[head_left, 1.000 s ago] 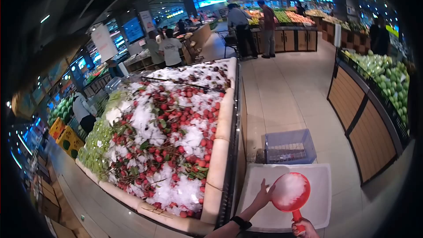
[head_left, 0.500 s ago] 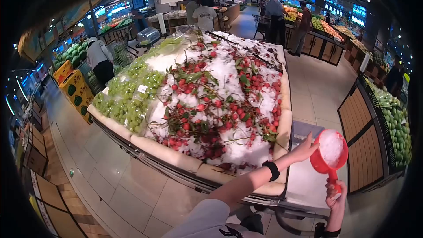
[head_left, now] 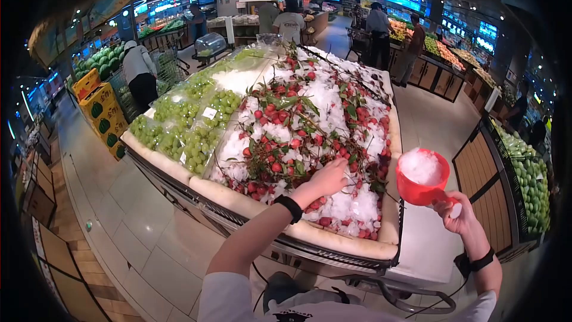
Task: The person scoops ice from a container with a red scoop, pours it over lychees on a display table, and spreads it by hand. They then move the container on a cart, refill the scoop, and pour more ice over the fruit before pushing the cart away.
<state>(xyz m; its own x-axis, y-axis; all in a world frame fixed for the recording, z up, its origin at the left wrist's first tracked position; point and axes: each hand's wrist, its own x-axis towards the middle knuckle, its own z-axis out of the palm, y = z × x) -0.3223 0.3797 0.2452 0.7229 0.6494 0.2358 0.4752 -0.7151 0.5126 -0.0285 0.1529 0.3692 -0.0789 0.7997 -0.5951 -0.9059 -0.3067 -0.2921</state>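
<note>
My right hand (head_left: pixel 460 213) is closed round the handle of a red scoop (head_left: pixel 418 192), held level beyond the right edge of the display. White crushed ice (head_left: pixel 420 167) fills the scoop. My left hand (head_left: pixel 328 179) is down on the display among red lychees (head_left: pixel 276 167) with leafy stems. Its fingers are bent and held together, and what lies under the fingertips is hidden. More crushed ice (head_left: pixel 351 204) lies between and around the lychees.
Bagged green grapes (head_left: pixel 202 138) cover the left side of the display. A pale padded rim (head_left: pixel 229 200) runs round its edge. A stand of green produce (head_left: pixel 530 185) is at the right; yellow boxes (head_left: pixel 102 110) stand at the left. Several people are farther back.
My left hand has moved left from beside the scoop onto the lychees. The scoop has come up and left in my right hand. The view has shifted slightly.
</note>
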